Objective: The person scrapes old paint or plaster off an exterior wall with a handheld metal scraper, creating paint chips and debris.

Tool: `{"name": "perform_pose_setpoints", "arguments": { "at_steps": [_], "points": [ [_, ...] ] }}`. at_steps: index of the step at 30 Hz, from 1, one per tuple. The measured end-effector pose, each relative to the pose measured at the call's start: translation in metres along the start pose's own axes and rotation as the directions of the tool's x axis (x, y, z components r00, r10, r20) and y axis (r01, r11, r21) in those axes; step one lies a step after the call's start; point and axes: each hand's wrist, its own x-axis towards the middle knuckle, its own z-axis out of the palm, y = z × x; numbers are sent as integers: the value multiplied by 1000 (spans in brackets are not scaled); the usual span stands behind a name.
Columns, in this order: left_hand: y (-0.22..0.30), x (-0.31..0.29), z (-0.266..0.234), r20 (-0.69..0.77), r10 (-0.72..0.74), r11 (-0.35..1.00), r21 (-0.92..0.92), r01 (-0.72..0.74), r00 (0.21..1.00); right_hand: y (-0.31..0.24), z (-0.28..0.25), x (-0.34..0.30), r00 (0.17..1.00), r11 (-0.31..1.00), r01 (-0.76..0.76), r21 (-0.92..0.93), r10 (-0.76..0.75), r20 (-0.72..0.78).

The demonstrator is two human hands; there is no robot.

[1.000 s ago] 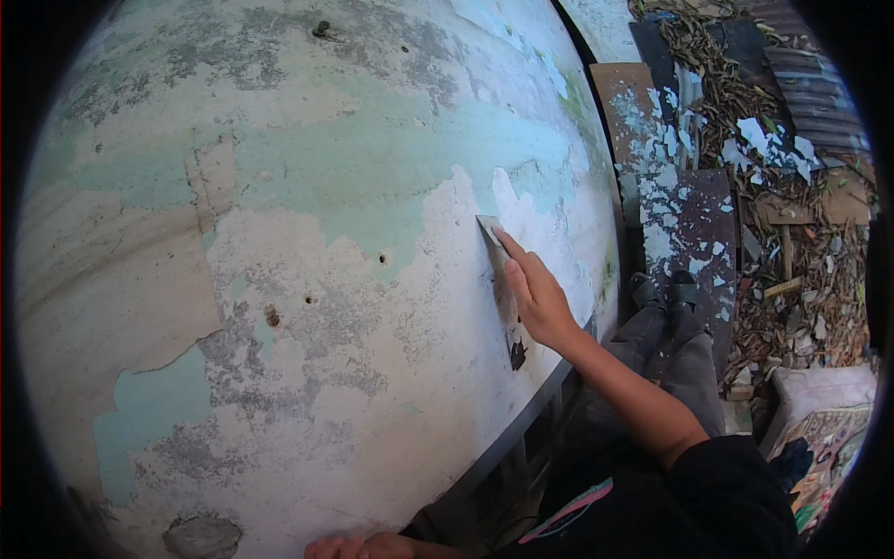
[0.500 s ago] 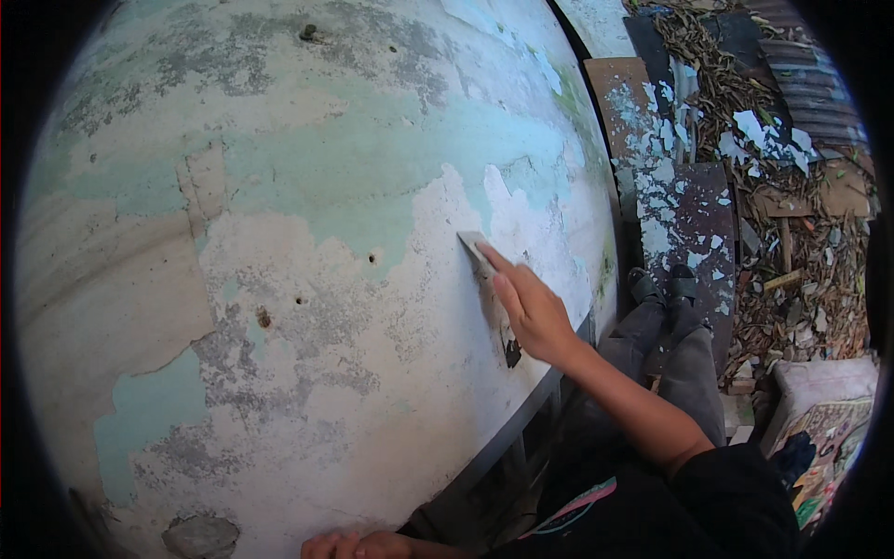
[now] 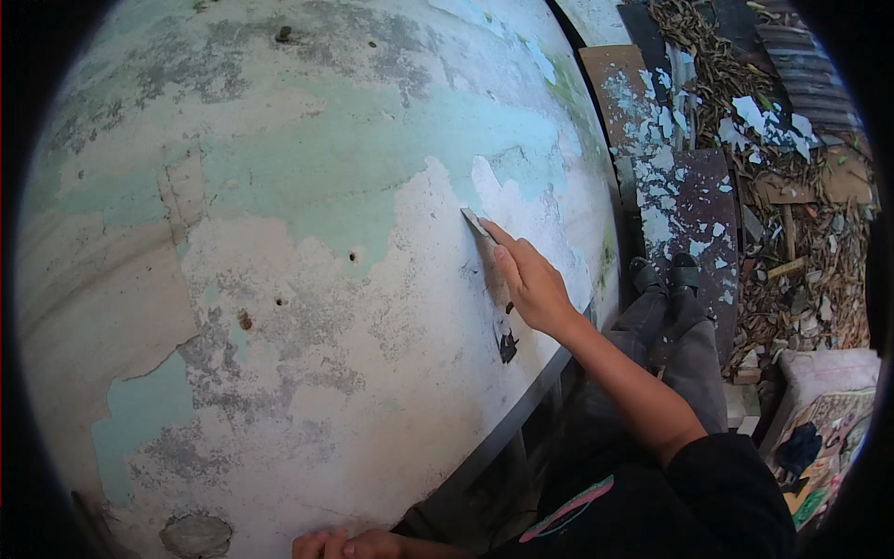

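In my right hand (image 3: 533,287) is a scraper (image 3: 473,222) with a flat metal blade, its handle wrapped by my fingers. The blade lies against a wall (image 3: 307,373) at the lower end of a narrow strip of pale green paint (image 3: 307,158). Around the blade the surface is bare and whitish, with ragged paint edges above it. Below my right hand a dark broken spot (image 3: 507,348) marks the wall. My left hand (image 3: 345,545) rests at the wall's near edge with fingers curled; what they hold, if anything, is hidden.
Paint flakes litter a dark brown board (image 3: 698,205) beneath my feet. Dry leaves and rubble (image 3: 801,298) cover the ground to the right, with corrugated sheeting (image 3: 810,70) beyond. A pale cushion-like block (image 3: 829,373) stands at the lower right. Small holes (image 3: 353,256) dot the wall.
My right hand and the scraper have slid slightly up and right across the wall, closer to the green paint. The view has shifted a little. My left hand stays at the near edge.
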Motion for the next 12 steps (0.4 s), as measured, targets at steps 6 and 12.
{"name": "perform_pose_setpoints", "arguments": {
  "at_steps": [6,12],
  "points": [
    [-8,-6,-6,21,32,999,11,-33,999,5,9,-26,996,999,41,-8,-40,75],
    [-5,-9,4,-48,-10,998,-66,7,999,8,-6,35,996,997,68,-44,-70,-47]
  ]
}}
